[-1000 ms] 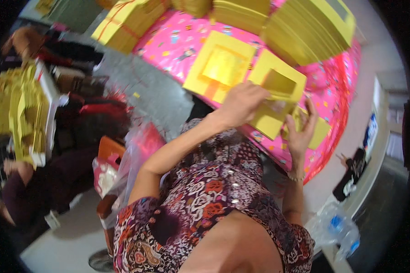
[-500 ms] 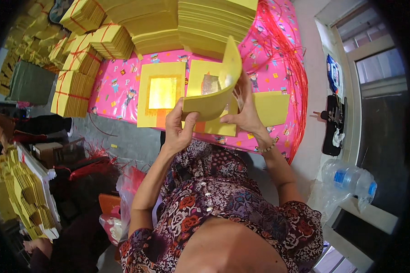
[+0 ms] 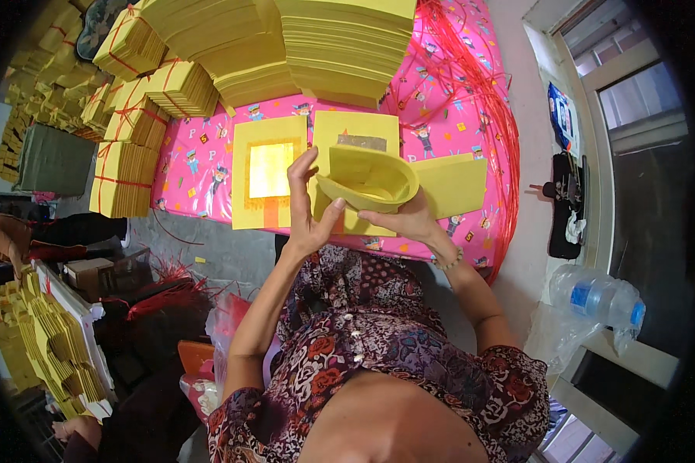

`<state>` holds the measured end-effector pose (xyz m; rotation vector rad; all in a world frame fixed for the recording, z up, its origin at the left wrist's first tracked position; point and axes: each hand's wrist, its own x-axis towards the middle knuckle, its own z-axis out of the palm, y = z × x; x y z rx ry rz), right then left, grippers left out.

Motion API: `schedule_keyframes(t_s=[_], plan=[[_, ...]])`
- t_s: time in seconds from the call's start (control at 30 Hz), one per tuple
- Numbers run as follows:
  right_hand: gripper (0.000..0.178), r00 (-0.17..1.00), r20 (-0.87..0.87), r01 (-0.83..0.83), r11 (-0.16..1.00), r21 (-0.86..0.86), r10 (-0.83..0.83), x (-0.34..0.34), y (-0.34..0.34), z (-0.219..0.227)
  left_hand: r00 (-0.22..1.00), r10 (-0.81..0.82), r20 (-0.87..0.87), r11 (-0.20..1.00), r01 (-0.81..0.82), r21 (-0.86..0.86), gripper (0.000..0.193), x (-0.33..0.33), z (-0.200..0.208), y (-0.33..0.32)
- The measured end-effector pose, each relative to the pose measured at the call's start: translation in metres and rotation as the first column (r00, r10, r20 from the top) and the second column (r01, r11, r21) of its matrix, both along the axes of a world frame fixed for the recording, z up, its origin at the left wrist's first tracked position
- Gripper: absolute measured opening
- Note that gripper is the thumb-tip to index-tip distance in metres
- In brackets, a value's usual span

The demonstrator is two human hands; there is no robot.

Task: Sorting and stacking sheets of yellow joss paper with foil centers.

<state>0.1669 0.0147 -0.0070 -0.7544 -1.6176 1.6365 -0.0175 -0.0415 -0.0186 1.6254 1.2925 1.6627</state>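
Observation:
A yellow paper sheet or thin stack (image 3: 374, 197), bent into a curved, trough-like loop, is held above the pink-covered table. My right hand (image 3: 405, 221) is closed on its lower right side, thumb across the front; most fingers are hidden behind it. At its left end, my left hand (image 3: 310, 220) has the paper edge loosely between thumb and raised fingers. Below lie a yellow sheet with a shiny gold square (image 3: 272, 171) on the left and another with a greyish patch (image 3: 363, 142), partly covered by the held paper. A plain yellow piece (image 3: 454, 185) lies on the right.
Tall yellow paper stacks (image 3: 344, 50) stand at the back, with red-tied bundles (image 3: 123, 181) at left. Red strands (image 3: 496, 154) trail along the table's right side. A plastic bottle (image 3: 594, 297) is at right. Another person's hand (image 3: 77, 427) is beside yellow bundles at lower left.
The yellow paper has curled from an open bend into a tighter loop and come lower. My left fingers have loosened and spread; my right hand has moved beneath the loop.

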Motion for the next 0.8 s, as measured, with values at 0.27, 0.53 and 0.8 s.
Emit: schedule_keyframes(t_s=[0.27, 0.53, 0.8], plan=[[0.059, 0.975, 0.207, -0.097, 0.991, 0.095, 0.076, 0.007, 0.005, -0.005, 0.962, -0.185, 0.199, 0.965, 0.216, -0.146, 0.051, 0.005, -0.013, -0.009], [0.05, 0.973, 0.229, -0.034, 0.961, 0.275, -0.031, 0.007, 0.004, -0.011, 0.961, -0.127, 0.246, 0.966, 0.176, -0.19, 0.033, 0.017, -0.017, -0.009], [0.041, 0.989, 0.146, 0.031, 0.999, 0.032, -0.035, 0.008, -0.001, -0.011, 0.962, -0.096, 0.254, 0.977, 0.141, -0.162, 0.027, 0.021, -0.016, -0.01]])
